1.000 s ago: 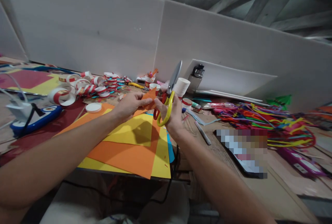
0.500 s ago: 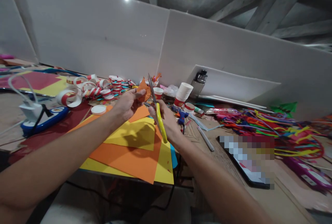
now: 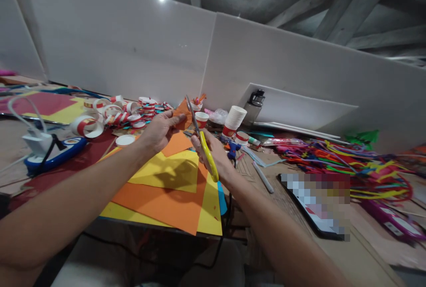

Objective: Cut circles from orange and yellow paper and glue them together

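My left hand point(image 3: 163, 128) pinches a small piece of orange paper point(image 3: 182, 114) between thumb and fingers, held up above the table. In my right hand point(image 3: 210, 148) is a pair of scissors point(image 3: 208, 154) with yellow handles, its metal blades pointing up and away from me. The blades lie along the right edge of the orange piece; whether they are biting into it I cannot tell. Below both hands are stacked sheets of yellow paper point(image 3: 173, 172) and orange paper point(image 3: 159, 202), with the hands' shadow on them.
Cut paper-cup rings point(image 3: 88, 126) lie at the left, by a blue power strip point(image 3: 55, 156). Behind my hands stand a stack of paper cups point(image 3: 234, 120) and a bottle point(image 3: 253, 108). On the right are a phone point(image 3: 313, 209) and a pile of coloured pipe cleaners point(image 3: 349, 158).
The orange piece has turned in my left hand, and its outline looks different. My scissors have tilted slightly, with their tips a little further left.
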